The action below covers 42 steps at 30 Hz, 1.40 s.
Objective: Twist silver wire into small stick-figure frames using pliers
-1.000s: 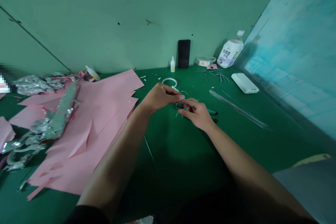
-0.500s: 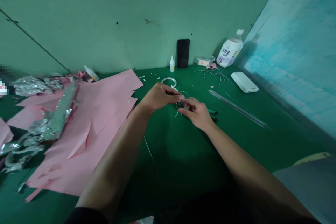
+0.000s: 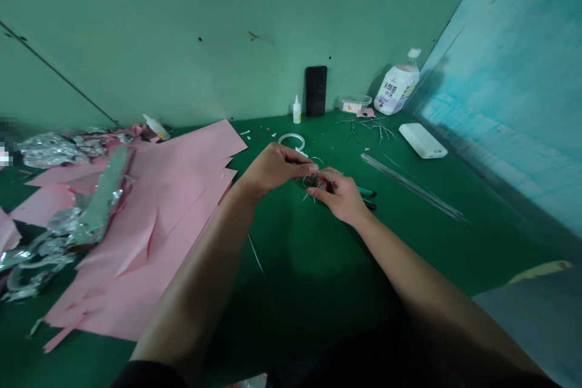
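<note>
Both my hands meet over the green table (image 3: pixel 318 267) near its middle. My left hand (image 3: pixel 277 167) is closed in a pinch on a small coil of thin silver wire (image 3: pixel 311 181). My right hand (image 3: pixel 342 195) pinches the same wire piece from the other side, fingers curled. Short wire ends stick out below the coil. Green-handled pliers (image 3: pixel 368 194) lie on the table just behind my right hand.
Pink paper sheets (image 3: pixel 159 212) and crumpled silver foil (image 3: pixel 77 218) cover the left side. A tape ring (image 3: pixel 291 140), glue bottle (image 3: pixel 297 110), black phone (image 3: pixel 315 91), white drink bottle (image 3: pixel 396 91), power bank (image 3: pixel 422 140), straight wires (image 3: pixel 411 187) and twisted wire figures (image 3: pixel 368 127) lie beyond.
The hands have kept pinching the wire coil with only slight finger shifts; the view has drifted a little.
</note>
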Tool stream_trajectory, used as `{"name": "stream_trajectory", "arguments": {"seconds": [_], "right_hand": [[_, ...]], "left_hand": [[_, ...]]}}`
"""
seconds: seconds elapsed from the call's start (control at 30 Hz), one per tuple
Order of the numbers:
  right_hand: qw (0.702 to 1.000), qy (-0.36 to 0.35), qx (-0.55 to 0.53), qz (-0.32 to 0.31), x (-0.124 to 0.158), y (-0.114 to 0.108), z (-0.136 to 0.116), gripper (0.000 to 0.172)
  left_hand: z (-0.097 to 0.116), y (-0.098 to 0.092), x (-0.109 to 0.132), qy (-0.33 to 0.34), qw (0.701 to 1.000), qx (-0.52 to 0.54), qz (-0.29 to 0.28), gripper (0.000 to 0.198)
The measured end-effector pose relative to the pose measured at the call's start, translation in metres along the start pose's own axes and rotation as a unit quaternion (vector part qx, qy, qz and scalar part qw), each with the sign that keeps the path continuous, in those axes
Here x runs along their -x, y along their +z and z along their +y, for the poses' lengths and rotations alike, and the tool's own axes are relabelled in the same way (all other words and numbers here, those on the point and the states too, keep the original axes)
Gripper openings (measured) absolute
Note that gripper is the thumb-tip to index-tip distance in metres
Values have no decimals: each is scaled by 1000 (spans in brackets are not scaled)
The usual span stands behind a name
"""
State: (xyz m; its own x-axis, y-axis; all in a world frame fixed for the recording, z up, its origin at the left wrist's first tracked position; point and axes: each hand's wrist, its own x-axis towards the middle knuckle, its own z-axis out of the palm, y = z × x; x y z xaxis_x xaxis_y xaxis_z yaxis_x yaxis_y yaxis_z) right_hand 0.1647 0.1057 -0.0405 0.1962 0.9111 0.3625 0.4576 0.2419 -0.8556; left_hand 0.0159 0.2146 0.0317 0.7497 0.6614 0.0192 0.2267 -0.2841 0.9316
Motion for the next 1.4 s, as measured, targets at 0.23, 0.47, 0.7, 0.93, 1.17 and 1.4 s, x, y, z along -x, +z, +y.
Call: {"name": "stream_trajectory", "arguments": {"seconds": [0.23, 0.47, 0.7, 0.93, 1.17, 1.4], "right_hand": [[1000, 3, -1, -1, 0, 0, 1, 15], [1000, 5, -5, 4, -1, 1, 2, 14], [1000, 0, 1, 12, -1, 2, 4, 16], [1000, 5, -9, 11, 0, 2, 3, 14], [1000, 7, -1, 7, 0, 2, 4, 13], [1000, -1, 6, 2, 0, 2, 6, 9]], "left_hand": [[1, 1, 0, -3, 1000, 0, 4, 17], [1, 1, 0, 0, 1000, 0, -1, 19], [1, 1, 0, -6, 1000, 2, 0, 19], [0, 1, -1, -4, 1000, 9, -4, 18], [-1, 1, -1, -7, 1000, 10, -4, 17], [-1, 1, -1, 3, 1000, 11, -5, 20]]}}
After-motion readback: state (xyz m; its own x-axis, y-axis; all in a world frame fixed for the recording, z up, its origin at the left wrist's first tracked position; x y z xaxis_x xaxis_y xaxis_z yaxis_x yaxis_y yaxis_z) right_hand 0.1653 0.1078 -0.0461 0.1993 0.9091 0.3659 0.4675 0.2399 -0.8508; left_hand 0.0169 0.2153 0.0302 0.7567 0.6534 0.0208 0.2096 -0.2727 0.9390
